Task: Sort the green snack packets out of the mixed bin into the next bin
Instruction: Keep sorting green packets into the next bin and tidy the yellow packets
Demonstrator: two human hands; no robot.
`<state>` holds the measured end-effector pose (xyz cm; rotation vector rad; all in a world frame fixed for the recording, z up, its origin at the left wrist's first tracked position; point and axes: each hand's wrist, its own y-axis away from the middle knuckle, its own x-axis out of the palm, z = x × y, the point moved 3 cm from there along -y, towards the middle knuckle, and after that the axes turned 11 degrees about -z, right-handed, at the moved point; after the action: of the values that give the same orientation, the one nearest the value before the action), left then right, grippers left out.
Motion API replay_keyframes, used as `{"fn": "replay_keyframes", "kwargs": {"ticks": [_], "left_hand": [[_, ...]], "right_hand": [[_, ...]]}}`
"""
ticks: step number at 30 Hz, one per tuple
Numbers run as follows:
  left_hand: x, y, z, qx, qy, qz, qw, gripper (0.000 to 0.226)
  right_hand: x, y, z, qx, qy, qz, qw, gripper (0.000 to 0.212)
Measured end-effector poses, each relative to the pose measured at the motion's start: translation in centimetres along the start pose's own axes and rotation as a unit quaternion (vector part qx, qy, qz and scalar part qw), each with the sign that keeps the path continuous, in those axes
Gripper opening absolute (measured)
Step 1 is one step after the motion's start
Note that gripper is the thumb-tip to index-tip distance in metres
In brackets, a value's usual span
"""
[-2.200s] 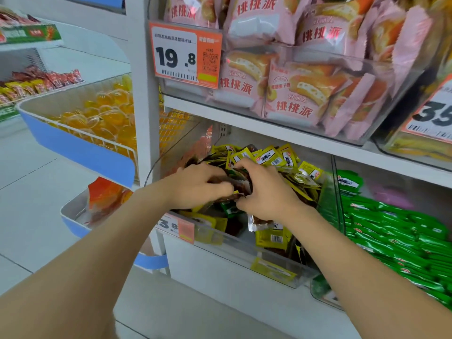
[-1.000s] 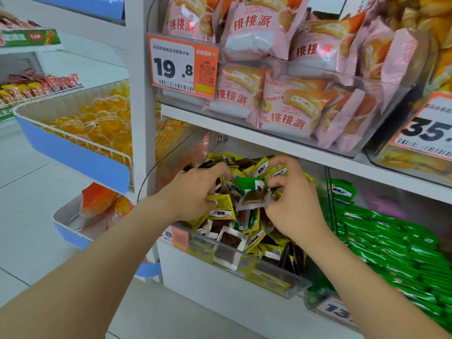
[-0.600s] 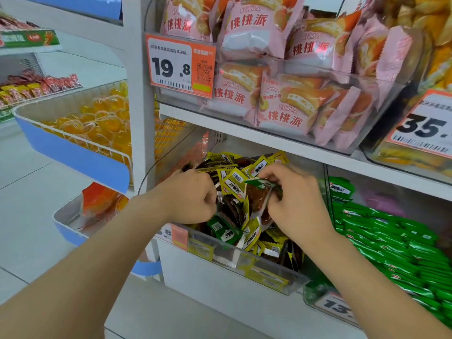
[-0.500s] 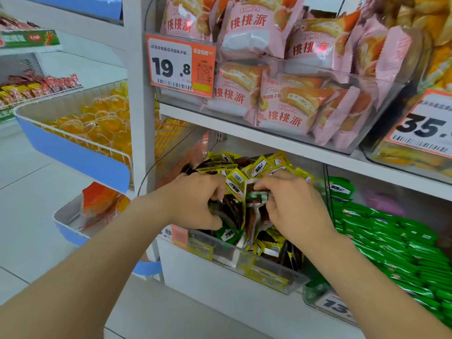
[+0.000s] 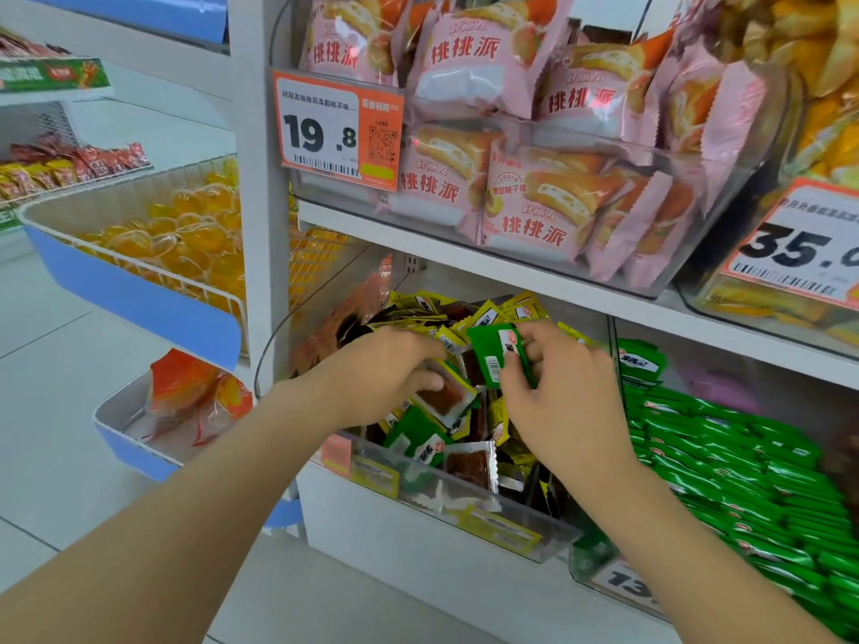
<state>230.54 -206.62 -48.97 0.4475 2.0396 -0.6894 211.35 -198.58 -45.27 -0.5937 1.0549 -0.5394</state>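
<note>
Over the mixed bin (image 5: 553, 543), right hand (image 5: 562, 402) pinches a green barcoded packet (image 5: 490, 353), left hand (image 5: 372, 378) gripping a brown packet (image 5: 439, 397).

The right hand (image 5: 562, 402) now pinches a green packet (image 5: 495, 353) just above the heap in the mixed bin (image 5: 465, 508), barcode side showing. Half a second ago, what its fingers held hung dark and narrow into the pile. The left hand (image 5: 376, 378) has shifted toward the bin's front, and its thumb and fingers now hold a clear packet (image 5: 441, 397) with red-brown filling.
</note>
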Motion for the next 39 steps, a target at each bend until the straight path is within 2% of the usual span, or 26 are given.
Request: {"fn": "replay_keyframes", "kwargs": {"ticks": [3, 6, 8, 10, 12, 15, 19, 22, 28, 30, 32, 34, 35, 37, 39], "left_hand": [[-1.3, 0.6, -0.4, -0.052, 0.113, -0.047, 0.991, 0.034], [-1.4, 1.3, -0.8, -0.127, 0.242, -0.062, 0.96, 0.051], [-1.3, 1.7, -1.5, -0.171, 0.286, -0.088, 0.939, 0.042], [-1.5, 2.0, -2.5, -0.186, 0.351, -0.114, 0.91, 0.025], [-2.0, 2.4, -3.3, -0.178, 0.391, -0.129, 0.894, 0.028], [-2.9, 2.8, -3.5, -0.16, 0.384, -0.152, 0.896, 0.04], [-3.4, 2.9, -3.6, -0.139, 0.386, -0.149, 0.9, 0.042], [-3.4, 2.9, -3.9, -0.119, 0.359, -0.137, 0.916, 0.042], [-2.8, 2.9, -3.4, -0.095, 0.207, -0.151, 0.962, 0.051], [-2.7, 2.8, -3.8, -0.078, 0.195, -0.154, 0.966, 0.054], [-2.8, 2.7, -4.1, -0.07, 0.196, -0.156, 0.966, 0.055], [-3.0, 2.5, -4.0, -0.069, 0.191, -0.157, 0.967, 0.056], [-3.1, 2.5, -3.8, -0.067, 0.183, -0.156, 0.968, 0.057], [-3.1, 2.5, -3.2, -0.063, 0.139, -0.15, 0.977, 0.059], [-3.0, 2.5, -2.4, -0.065, 0.068, -0.142, 0.985, 0.059]], "right_hand": [[0.0, -0.1, -0.3, 0.031, -0.041, -0.008, 0.999, 0.023], [0.5, 0.2, 0.2, 0.107, -0.175, 0.068, 0.976, 0.025], [0.5, 0.6, 1.1, 0.168, -0.283, 0.121, 0.936, 0.025], [0.1, 0.9, 1.8, 0.185, -0.353, 0.137, 0.907, 0.025], [-0.3, 1.0, 1.9, 0.188, -0.387, 0.138, 0.892, 0.032], [-0.4, 1.1, 1.4, 0.266, -0.458, 0.161, 0.833, 0.038], [-0.4, 1.5, 0.7, 0.329, -0.523, 0.18, 0.765, 0.041], [-0.3, 1.7, 0.3, 0.363, -0.533, 0.175, 0.744, 0.035], [0.2, 2.2, -0.7, 0.398, -0.517, 0.164, 0.74, 0.029], [0.3, 2.3, -0.5, 0.396, -0.507, 0.154, 0.75, 0.027], [0.5, 2.1, -0.3, 0.382, -0.485, 0.129, 0.776, 0.025], [0.7, 1.7, -0.3, 0.333, -0.44, 0.102, 0.828, 0.03], [0.7, 1.5, -0.2, 0.286, -0.399, 0.088, 0.867, 0.031], [0.3, 1.2, -0.3, 0.167, -0.265, 0.051, 0.948, 0.03], [-0.2, 1.2, -0.2, 0.072, -0.133, 0.014, 0.988, 0.031]]}}
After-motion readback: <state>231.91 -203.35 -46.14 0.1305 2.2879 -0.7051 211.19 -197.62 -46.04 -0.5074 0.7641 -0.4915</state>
